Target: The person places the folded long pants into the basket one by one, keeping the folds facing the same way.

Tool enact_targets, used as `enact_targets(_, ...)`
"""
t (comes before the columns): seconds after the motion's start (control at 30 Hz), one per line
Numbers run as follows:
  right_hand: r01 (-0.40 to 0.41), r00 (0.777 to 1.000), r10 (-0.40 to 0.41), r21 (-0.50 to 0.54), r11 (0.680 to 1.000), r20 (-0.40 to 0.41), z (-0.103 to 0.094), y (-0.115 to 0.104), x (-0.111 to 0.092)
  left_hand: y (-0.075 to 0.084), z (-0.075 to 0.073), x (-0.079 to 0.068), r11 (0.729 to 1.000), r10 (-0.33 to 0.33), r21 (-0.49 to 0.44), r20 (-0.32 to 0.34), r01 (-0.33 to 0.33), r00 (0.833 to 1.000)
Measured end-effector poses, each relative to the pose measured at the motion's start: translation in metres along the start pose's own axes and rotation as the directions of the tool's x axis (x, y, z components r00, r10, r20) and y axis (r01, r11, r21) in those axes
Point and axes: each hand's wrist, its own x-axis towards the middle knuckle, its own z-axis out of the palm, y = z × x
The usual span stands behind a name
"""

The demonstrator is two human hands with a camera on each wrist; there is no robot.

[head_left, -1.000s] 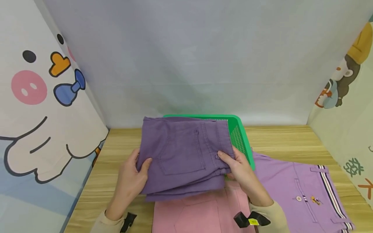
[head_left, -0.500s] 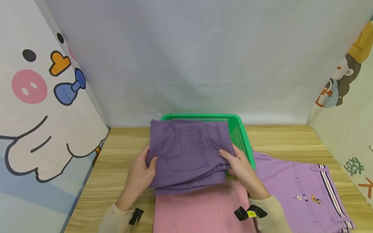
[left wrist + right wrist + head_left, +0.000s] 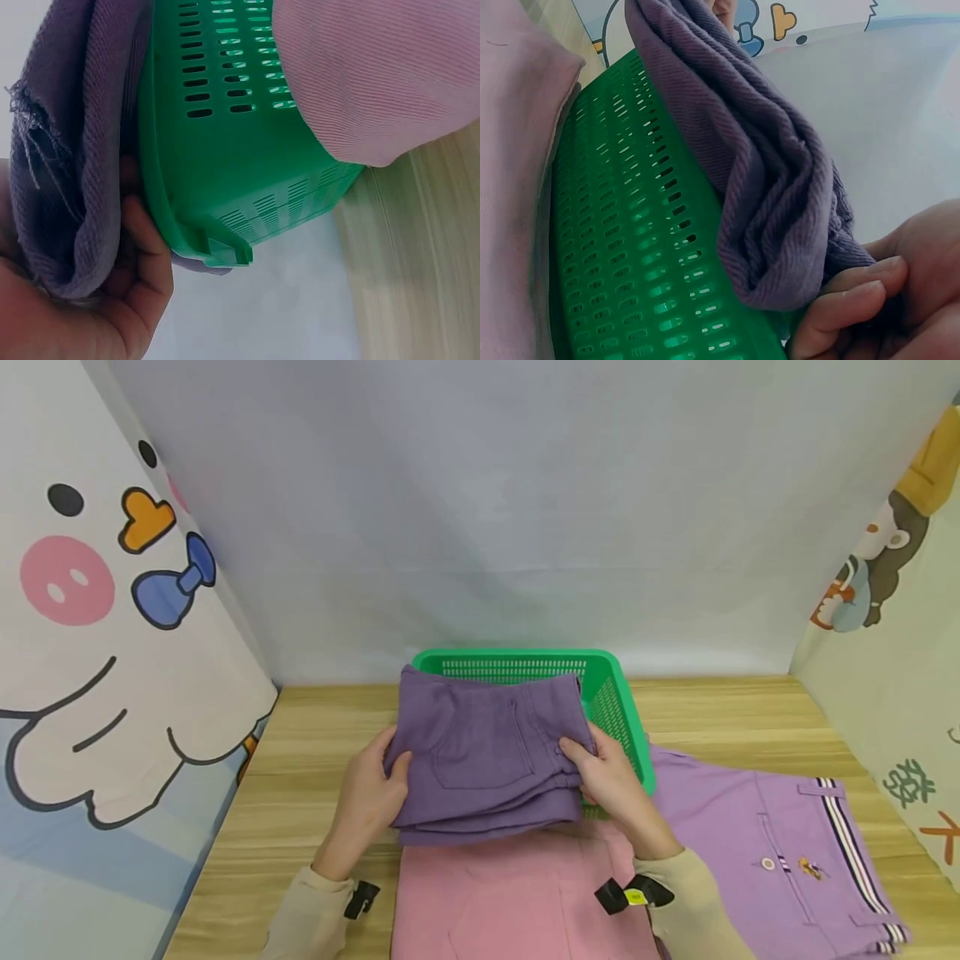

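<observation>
Folded dark purple pants with a back pocket on top are held between both hands, over the near side of a green plastic basket. My left hand grips their left edge, thumb on top and fingers underneath. At the opposite edge my right hand pinches the waistband near a belt loop. In the left wrist view, the fold of the pants lies against the basket rim, with frayed threads showing. The right wrist view shows the stacked fabric layers right at the perforated basket wall.
Folded pink pants lie on the wooden table in front of the basket. Light purple pants with a striped waistband are spread at the right. A grey-white backdrop stands behind, and printed cartoon panels flank both sides.
Both hands stay on the purple pants. The left hand and left edge have shifted right, the bundle's near edge has moved away from me, and more of the basket's back rim shows.
</observation>
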Motion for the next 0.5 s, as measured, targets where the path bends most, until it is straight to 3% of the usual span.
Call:
enact_targets(0.27, -0.013, 1.000, 0.013, -0.003, 1.000, -0.023, -0.0009, -0.0004, -0.0006, 0.0007, 0.0044, 0.0025, 0.999, 0.020, 0.038, 0.005, -0.020, 1.000)
enact_targets(0.5, -0.042, 0.999, 0.043, 0.016, 0.999, -0.024, -0.0013, 0.0004, 0.0013, 0.0008, 0.0069, 0.0035, 0.999, -0.006, 0.052, 0.026, 0.004, 1.000)
